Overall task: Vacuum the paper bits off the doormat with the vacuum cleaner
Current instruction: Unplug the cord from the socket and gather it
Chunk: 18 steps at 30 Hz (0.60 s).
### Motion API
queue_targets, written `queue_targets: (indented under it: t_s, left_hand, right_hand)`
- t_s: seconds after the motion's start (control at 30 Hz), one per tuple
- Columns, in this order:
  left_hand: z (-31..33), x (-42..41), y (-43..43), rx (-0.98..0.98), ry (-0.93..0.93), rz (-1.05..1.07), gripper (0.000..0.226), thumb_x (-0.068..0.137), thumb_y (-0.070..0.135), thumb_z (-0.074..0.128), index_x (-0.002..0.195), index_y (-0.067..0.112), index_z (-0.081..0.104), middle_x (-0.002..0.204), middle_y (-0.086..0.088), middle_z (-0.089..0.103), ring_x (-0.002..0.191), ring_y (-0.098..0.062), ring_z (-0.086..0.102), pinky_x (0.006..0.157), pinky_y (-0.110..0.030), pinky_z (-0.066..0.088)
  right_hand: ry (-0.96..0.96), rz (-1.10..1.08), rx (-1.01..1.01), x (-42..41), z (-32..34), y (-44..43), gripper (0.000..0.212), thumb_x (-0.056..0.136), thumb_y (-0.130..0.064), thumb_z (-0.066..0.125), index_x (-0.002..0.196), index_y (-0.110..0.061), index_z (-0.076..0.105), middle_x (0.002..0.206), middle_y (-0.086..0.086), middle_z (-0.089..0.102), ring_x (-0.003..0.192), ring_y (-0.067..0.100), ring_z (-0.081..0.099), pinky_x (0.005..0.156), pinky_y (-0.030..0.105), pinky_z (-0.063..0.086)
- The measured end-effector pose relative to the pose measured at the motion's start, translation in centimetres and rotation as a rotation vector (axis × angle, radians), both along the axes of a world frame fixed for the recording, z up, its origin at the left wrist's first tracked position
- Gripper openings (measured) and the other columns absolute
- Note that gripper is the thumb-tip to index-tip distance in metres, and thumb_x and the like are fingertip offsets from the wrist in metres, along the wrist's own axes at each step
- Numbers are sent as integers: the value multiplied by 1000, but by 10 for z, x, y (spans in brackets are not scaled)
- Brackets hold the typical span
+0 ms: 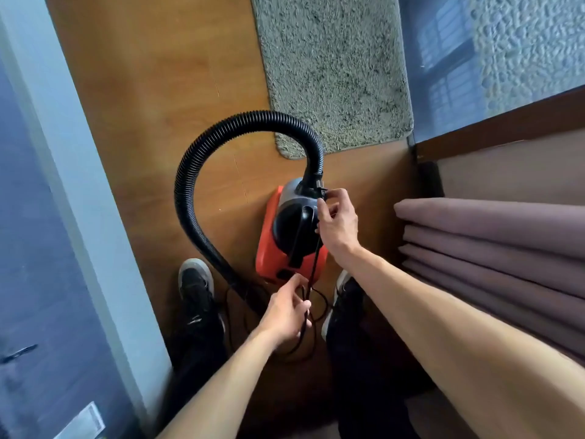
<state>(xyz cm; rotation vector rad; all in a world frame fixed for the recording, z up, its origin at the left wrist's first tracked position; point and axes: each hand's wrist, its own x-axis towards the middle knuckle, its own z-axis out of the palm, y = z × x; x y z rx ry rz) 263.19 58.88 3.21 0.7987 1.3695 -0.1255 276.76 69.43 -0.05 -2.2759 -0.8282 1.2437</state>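
Note:
An orange and black vacuum cleaner (pixel 286 236) stands on the wooden floor between my feet and the doormat. Its black ribbed hose (pixel 202 160) arcs from the top of the body round to the left and down past my left shoe. A thin black power cord (pixel 311 270) runs taut between my hands and lies in loops on the floor. My right hand (pixel 337 221) pinches the cord's plug end beside the hose joint. My left hand (pixel 286 310) grips the cord lower down. The shaggy grey-green doormat (pixel 335 68) lies ahead; I make out no paper bits on it.
A pale door frame (pixel 63 172) and a dark door run down the left. Folded mauve curtains (pixel 493 248) hang at the right, under a frosted glass panel (pixel 493 52). My two black shoes (pixel 196 283) stand on the floor either side of the vacuum.

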Motion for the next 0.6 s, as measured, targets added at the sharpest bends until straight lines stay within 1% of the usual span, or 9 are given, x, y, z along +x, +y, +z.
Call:
queue_targets:
  t_s: [0.07,0.1,0.17,0.2,0.27,0.3,0.43,0.53,0.6]
  left_hand:
    - [-20,0,-8,10,51,12,29,97,8,48,119,28,50,73,-5,60,69,-22,72,49,-29,53]
    - [-29,-2,-11,27,69,14,29,97,8,48,117,28,50,73,-5,59,68,-19,72,53,-29,55]
    - [-44,-8,-14,50,96,15,28,97,8,47,115,29,51,74,-5,59,66,-16,72,57,-33,57]
    - [-50,-10,-16,48,106,21,28,98,8,47,114,30,51,75,-6,59,67,-17,72,57,-34,58]
    - [-63,-13,-17,44,108,38,28,97,8,46,111,32,52,75,-7,59,67,-18,72,54,-35,58]
    - [-68,-12,-17,46,102,40,29,97,8,46,109,33,52,75,-7,60,67,-18,72,54,-35,58]
    - [-82,-5,-11,67,78,32,28,96,8,47,103,34,49,69,-6,62,67,-15,71,60,-36,59]
    - [-91,-2,-11,56,92,42,16,97,12,51,100,27,52,63,2,58,69,-19,71,65,-40,59]
    - [-96,-6,-12,55,113,43,6,94,18,58,96,23,55,61,6,57,69,-21,68,71,-43,60]
  right_hand:
    - [-26,25,-1,-3,-19,-4,15,96,-33,55,105,-21,54,70,-3,56,72,23,62,75,45,54]
    - [-52,40,-1,-5,-28,-5,17,96,-33,54,107,-20,54,75,-2,57,75,22,59,75,42,52]
    - [-99,85,-10,-11,-45,-7,22,97,-33,53,113,-19,53,91,3,55,83,20,54,74,34,44]
    - [-109,94,-19,-14,-52,-8,23,97,-34,52,115,-19,52,97,4,52,85,19,52,76,32,41]
    - [-119,73,-20,-21,-66,-10,23,97,-35,51,116,-21,51,103,3,45,90,20,51,79,32,41]
    - [-128,53,-14,-23,-71,-10,23,97,-36,51,116,-21,51,104,3,44,92,21,52,80,32,42]
    - [-167,12,11,-27,-83,-11,23,98,-38,48,116,-24,49,104,2,43,93,20,52,78,32,42]
    - [-197,-16,37,-32,-82,-12,24,99,-38,45,118,-24,48,104,3,46,91,18,51,82,34,44]
    - [-190,-67,39,-39,-80,-12,24,100,-37,44,120,-24,48,107,2,48,89,13,48,83,31,42]
